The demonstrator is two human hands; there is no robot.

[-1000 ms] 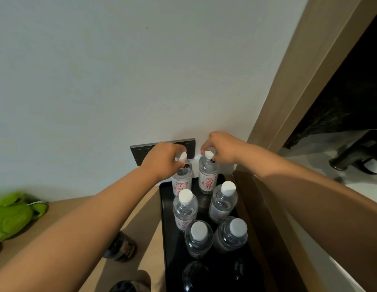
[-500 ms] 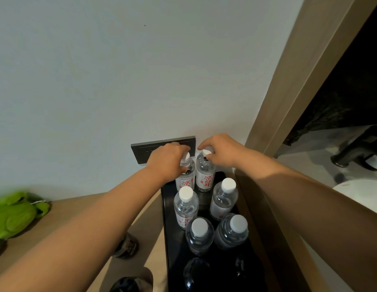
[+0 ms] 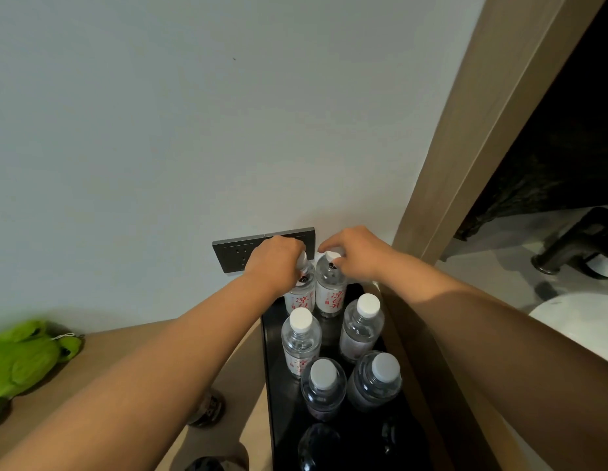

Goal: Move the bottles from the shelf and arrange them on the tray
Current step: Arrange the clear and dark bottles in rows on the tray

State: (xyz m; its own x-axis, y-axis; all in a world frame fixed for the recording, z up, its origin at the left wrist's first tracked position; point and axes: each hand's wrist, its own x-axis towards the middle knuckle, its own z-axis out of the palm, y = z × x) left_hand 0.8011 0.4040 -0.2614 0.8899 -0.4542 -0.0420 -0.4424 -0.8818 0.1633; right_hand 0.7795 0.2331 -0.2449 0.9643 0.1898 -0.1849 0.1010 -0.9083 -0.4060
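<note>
While each hand's fingers clamp one bottle cap, left hand point(image 3: 273, 263) and right hand point(image 3: 355, 253), six clear bottles stand on the tray point(image 3: 272, 368), four below the fingers.

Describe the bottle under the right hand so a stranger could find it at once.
Find the black tray beside the wooden frame. At its far end, near the wall socket, two bottles stand together. It is the right one, the right hand on its white cap.

left hand point(image 3: 273, 263), right hand point(image 3: 358, 253), both reaching forward, fingers curled
</note>
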